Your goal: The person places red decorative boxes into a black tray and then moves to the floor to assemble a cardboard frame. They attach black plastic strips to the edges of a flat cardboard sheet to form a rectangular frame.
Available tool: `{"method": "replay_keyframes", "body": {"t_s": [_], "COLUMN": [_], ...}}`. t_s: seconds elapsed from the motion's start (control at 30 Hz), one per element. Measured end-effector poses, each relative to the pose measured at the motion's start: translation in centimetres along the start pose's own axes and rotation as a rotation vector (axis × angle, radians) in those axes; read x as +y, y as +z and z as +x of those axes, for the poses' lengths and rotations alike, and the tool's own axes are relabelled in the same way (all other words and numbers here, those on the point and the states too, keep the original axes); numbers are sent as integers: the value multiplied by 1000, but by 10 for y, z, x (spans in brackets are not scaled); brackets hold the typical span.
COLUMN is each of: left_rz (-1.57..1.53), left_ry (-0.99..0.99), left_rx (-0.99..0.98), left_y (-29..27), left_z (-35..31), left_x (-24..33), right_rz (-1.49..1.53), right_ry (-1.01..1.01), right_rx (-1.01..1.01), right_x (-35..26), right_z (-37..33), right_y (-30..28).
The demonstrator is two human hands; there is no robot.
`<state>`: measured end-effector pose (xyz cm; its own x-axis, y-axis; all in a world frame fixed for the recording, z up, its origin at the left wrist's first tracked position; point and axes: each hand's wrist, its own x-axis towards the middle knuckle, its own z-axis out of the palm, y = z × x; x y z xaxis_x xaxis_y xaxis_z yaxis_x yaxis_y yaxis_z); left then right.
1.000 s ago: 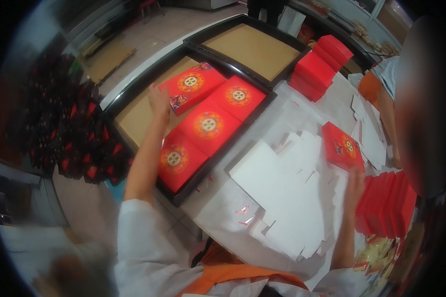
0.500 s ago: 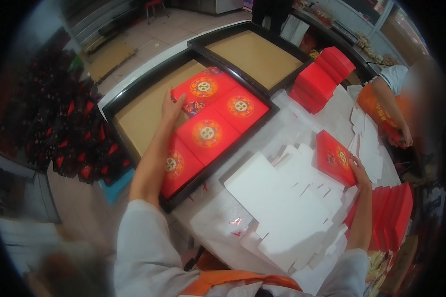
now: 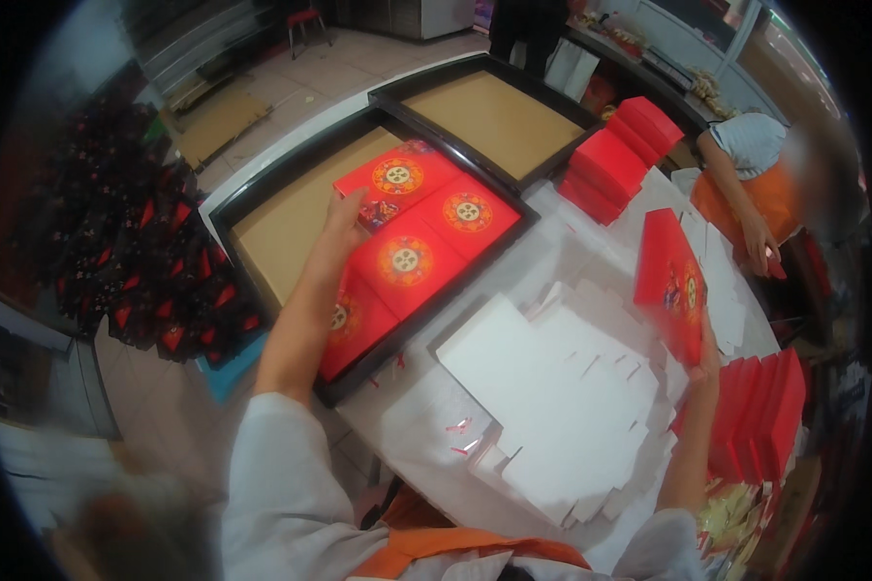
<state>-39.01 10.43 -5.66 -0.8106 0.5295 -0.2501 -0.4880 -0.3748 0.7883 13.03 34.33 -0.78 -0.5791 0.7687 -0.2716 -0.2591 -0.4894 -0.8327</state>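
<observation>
My left hand is closed on the edge of a red box with a round gold-and-blue pattern, at the far end of a black-rimmed tray. Beside it several matching red boxes lie flat in the tray along its right side. On the right, my right hand grips another red box by its lower edge, tilted steeply with its patterned face turned right. That box is held above the table, beside overlapping white card pieces. The fingers behind it are partly hidden.
A second black-rimmed tray stands behind the first. Red boxes are stacked at the far right, and more red boxes stand near my right forearm. A co-worker bends over the table's right side. Dark red-and-black items are heaped at left.
My right hand has turned its red box from a flatter slant to a steep tilt and lifted it. My left hand stays at the box in the tray. The co-worker's arm has shifted.
</observation>
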Motion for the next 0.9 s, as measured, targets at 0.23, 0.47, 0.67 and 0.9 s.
{"method": "replay_keyframes", "body": {"t_s": [0.23,0.47,0.67,0.9], "left_rz": [83,168,595,1735], "left_ry": [-121,-58,165,-2], "left_rx": [238,108,-82,-508], "left_y": [9,8,-58,30], "left_z": [-18,-30,27,15], "left_x": [6,17,128,220], "right_rz": [7,120,242,342], "right_ry": [54,122,129,121], "right_rx": [-20,-31,30,108], "right_x": [55,93,106,104], "right_z": [-25,-32,-32,-46], "right_y": [61,75,68,77]}}
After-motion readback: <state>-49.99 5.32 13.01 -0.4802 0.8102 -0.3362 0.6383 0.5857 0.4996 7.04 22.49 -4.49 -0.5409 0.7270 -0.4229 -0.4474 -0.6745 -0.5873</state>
